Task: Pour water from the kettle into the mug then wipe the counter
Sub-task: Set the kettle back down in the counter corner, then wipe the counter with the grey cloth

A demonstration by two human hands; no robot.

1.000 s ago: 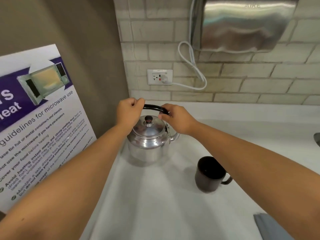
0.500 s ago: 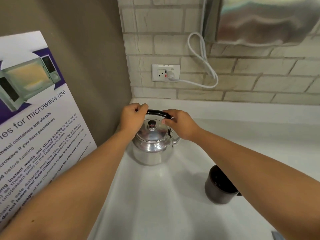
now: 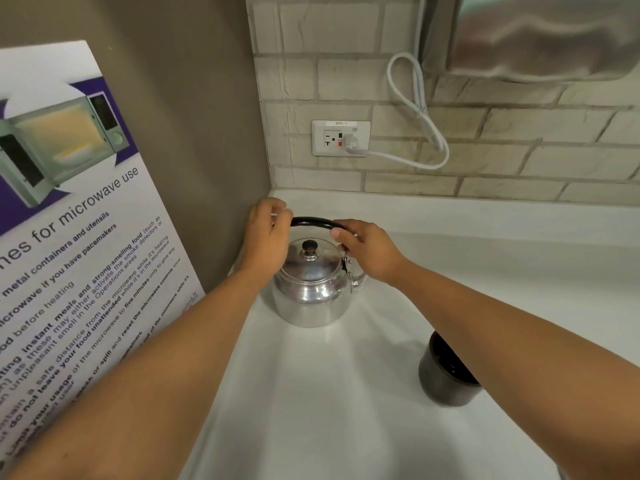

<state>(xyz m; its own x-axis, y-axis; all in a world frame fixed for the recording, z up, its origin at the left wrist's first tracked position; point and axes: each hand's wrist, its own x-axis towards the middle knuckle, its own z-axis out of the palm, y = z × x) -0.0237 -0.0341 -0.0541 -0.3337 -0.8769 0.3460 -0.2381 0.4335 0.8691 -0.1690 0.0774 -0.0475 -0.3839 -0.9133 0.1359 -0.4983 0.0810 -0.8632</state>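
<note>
Leaning against the brown side wall at far left, a microwave-use poster point(image 3: 69, 237) is being shown with its printed guidelines partly cut off by the frame. Just to its right, the left hand point(image 3: 266, 237) is being closed around the left end of the black handle point(image 3: 313, 222) of a polished metal kettle point(image 3: 311, 289), the fingers curled over the bar. The kettle is being kept upright on the white counter point(image 3: 311, 393), tucked into the back left corner, its domed lid and dark knob point(image 3: 310, 247) seated in place. The right hand point(image 3: 369, 252) is being clamped on the right end of the same handle, its fingers wrapped over the bar beside the hinge. Above, on the pale brick wall, a white socket point(image 3: 341, 138) is being occupied by a plug whose white cord point(image 3: 415, 109) is being looped upward toward a steel appliance point(image 3: 540, 32) mounted at top right. Farther right and nearer the camera, well apart from the kettle, a dark mug point(image 3: 445, 379) is being partly hidden beneath the right forearm; its opening is facing up.
</note>
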